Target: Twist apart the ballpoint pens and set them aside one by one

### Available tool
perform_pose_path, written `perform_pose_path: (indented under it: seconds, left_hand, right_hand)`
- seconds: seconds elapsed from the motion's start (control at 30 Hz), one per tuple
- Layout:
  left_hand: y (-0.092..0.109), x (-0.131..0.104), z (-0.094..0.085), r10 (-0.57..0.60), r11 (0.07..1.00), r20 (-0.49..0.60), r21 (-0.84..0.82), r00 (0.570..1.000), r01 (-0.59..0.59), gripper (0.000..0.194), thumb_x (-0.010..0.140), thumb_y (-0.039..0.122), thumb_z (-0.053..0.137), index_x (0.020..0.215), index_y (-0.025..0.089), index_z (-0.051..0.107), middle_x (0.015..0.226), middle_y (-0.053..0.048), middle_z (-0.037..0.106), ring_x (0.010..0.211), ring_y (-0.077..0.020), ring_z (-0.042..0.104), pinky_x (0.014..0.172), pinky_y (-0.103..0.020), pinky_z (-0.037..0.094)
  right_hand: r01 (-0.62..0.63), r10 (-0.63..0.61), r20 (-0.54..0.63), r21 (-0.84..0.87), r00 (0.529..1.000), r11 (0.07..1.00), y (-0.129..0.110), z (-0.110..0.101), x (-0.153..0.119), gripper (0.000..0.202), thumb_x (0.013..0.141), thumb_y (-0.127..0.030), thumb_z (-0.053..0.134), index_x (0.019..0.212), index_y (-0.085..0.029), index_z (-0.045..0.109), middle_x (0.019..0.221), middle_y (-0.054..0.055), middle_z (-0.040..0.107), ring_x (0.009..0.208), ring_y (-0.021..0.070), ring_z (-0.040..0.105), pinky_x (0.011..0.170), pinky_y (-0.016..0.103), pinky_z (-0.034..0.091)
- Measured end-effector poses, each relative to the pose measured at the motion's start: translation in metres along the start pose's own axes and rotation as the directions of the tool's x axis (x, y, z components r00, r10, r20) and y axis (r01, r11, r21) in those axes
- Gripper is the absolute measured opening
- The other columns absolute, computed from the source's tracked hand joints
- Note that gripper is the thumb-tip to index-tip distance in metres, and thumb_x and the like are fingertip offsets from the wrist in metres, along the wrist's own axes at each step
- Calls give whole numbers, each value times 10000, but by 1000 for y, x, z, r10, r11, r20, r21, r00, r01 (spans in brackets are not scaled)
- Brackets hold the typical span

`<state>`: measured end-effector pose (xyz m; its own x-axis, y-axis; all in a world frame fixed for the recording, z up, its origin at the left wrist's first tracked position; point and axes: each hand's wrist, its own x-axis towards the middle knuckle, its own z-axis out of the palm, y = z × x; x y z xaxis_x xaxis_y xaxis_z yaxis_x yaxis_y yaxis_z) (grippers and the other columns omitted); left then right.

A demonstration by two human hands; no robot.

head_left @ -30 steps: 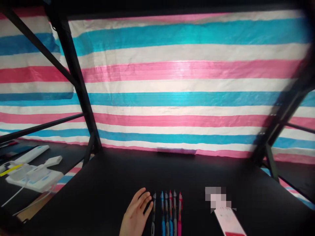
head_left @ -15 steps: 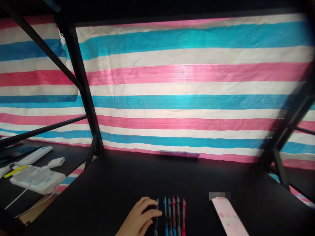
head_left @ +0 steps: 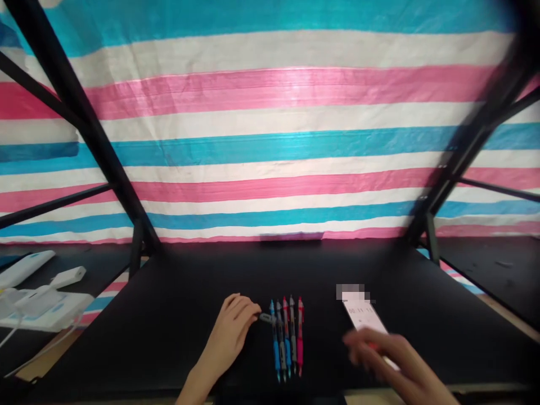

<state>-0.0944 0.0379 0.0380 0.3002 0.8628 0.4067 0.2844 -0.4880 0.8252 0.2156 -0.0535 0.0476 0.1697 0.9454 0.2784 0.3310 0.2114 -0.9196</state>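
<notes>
My left hand (head_left: 235, 324) is closed in a pinch on a grey pen (head_left: 266, 318), whose end points right toward the row of pens. Several pens lie side by side there: a blue pen (head_left: 275, 343) nearest the left hand, a grey pen (head_left: 281, 343), one with a red top and blue grip (head_left: 287, 332), another grey pen (head_left: 292, 337) and a pink pen (head_left: 300, 340). My right hand (head_left: 383, 351), smeared by motion, is over the lower part of a phone (head_left: 360, 309) with a timer on its light screen. A small red-orange spot shows between its fingers.
The black tabletop (head_left: 189, 281) is framed by black metal posts (head_left: 105, 152) left and right. A striped plastic sheet (head_left: 274, 146) hangs behind. On a neighbouring surface at left lie a white power strip (head_left: 54, 315) and cables; another dark surface (head_left: 502, 264) is at right.
My left hand has closed on the leftmost grey pen and turned it sideways. My right hand has come into view over the phone. The camera has tilted down, showing more of the tabletop.
</notes>
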Motion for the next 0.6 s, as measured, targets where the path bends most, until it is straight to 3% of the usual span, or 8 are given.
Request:
perform_pose_path:
  seconds: [0.1,0.13,0.2,0.3,0.43,0.6]
  left_hand:
    - [12,3,10,75,994,-83,90,994,-68,205,841,228,691,1002,312,786,889,-71,737,839,-275,608,937,-454,418]
    - [16,2,13,110,984,-90,151,990,-96,214,841,225,694,1012,314,786,886,-69,738,830,-272,607,895,-433,428]
    - [21,1,19,152,962,-96,241,984,-125,231,835,216,708,1023,322,788,885,-66,746,810,-267,612,853,-410,422]
    - [22,-3,23,128,970,-155,226,980,-91,241,799,209,754,1005,324,799,880,-71,758,788,-277,617,850,-417,404]
    - [22,-5,28,33,998,-220,62,975,-20,264,751,190,798,979,324,807,862,-77,763,792,-298,622,887,-442,391]
    - [21,-2,42,-3,999,-268,-42,963,-8,230,743,196,800,926,336,806,828,-66,760,786,-306,597,921,-468,339]
  right_hand:
    - [-64,32,284,102,958,993,-8,37,39,291,924,-444,635,1074,-228,759,771,30,744,646,169,649,516,236,496]
    - [-88,33,335,151,942,985,-10,52,47,303,911,-433,649,1105,-225,753,795,31,755,653,170,653,498,225,480]
    - [-168,39,393,300,919,939,-11,78,56,287,889,-439,669,939,-177,776,689,31,740,522,129,594,452,208,445]
    - [-215,79,360,353,929,911,-4,98,52,356,871,-494,678,804,-151,746,588,21,700,429,95,537,412,193,421]
    - [-238,131,281,391,951,889,8,91,45,424,838,-570,690,841,-150,748,597,30,714,409,102,552,393,202,451]
    - [-212,144,203,369,968,905,11,87,42,368,839,-520,715,775,-161,762,588,43,726,429,129,592,411,219,477]
